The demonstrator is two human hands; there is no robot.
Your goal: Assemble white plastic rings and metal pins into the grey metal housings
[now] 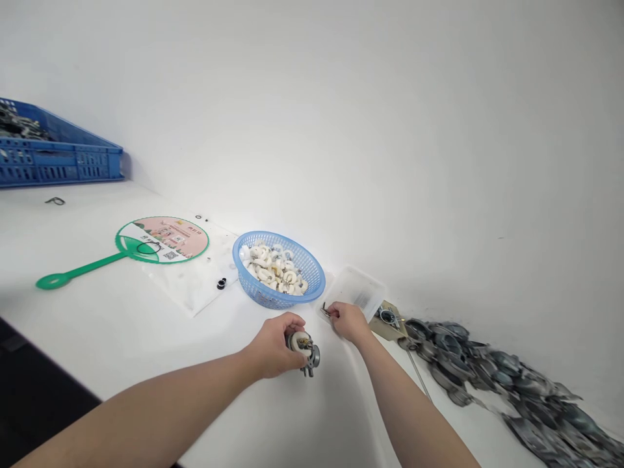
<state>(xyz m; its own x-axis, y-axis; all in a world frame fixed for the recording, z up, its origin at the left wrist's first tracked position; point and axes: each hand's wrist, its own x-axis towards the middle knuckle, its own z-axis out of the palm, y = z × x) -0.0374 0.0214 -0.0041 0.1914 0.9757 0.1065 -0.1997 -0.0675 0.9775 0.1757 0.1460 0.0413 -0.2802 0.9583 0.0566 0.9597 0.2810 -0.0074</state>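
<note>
From where I stand, the person's left hand [275, 348] is out over the near middle of the counter [219, 416], its fingers wrapped around a grey metal housing [315, 357] with a white ring [299, 342] seated in it. To the right and a little farther off, the right hand [348, 321] is at the near left corner of a translucent plastic tray [358, 281], fingertips pinched on a small dark metal piece [325, 311]; I can't make out exactly what it is. Just left of the tray, beyond the left hand, sits a blue basket [270, 299] heaped with white rings [266, 273]. Farther left, a green-handled fan [170, 239] lies flat, partly over a clear plastic sheet [182, 289], with a small black part [221, 283] near the basket. A blue crate [88, 162] holding dark parts stands at the far left. Right of the tray there's a small cardboard box [390, 330], and from there a pile of grey metal parts [458, 354] spreads toward the near right.
</note>
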